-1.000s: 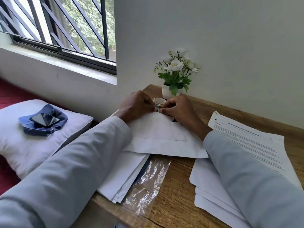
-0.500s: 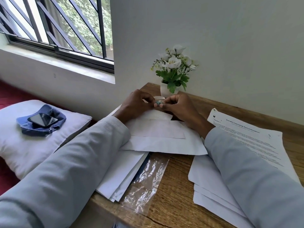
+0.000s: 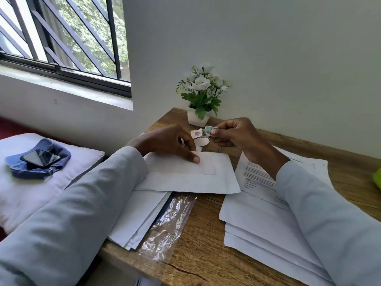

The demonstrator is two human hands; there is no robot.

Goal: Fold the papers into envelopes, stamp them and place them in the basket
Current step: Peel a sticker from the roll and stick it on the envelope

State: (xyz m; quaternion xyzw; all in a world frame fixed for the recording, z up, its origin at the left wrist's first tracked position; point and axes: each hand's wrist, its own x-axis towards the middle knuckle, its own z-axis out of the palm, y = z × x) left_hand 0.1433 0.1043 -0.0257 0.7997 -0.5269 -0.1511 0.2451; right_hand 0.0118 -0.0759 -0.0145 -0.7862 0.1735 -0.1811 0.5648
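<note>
right hand [image 3: 237, 134] is pinching a stamp [image 3: 209, 129] at 12 o'clock, above the desk [image 3: 206, 244]. left hand [image 3: 169, 143], fingers loosely curled, is pressing its thumb on the folded envelope [image 3: 185, 164] at centre, holding nothing.

I see both arms reaching forward from the near edge, each in a pale grey sleeve down to the wrist. My left arm [image 3: 68, 205] runs diagonally from near left toward the centre. The left hand [image 3: 165, 142] is palm down, fingers bent and spread, its thumb tip [image 3: 195, 159] pressed flat downward; its other fingertips are hidden behind the knuckles. My right arm [image 3: 321, 213] enters from near right and angles toward the far centre. The right hand [image 3: 237, 134] is raised, knuckles up, fingers curled. Its thumb [image 3: 213, 132] and forefinger pinch a small stamp [image 3: 208, 129]. The two hands are near each other, not touching.
</note>
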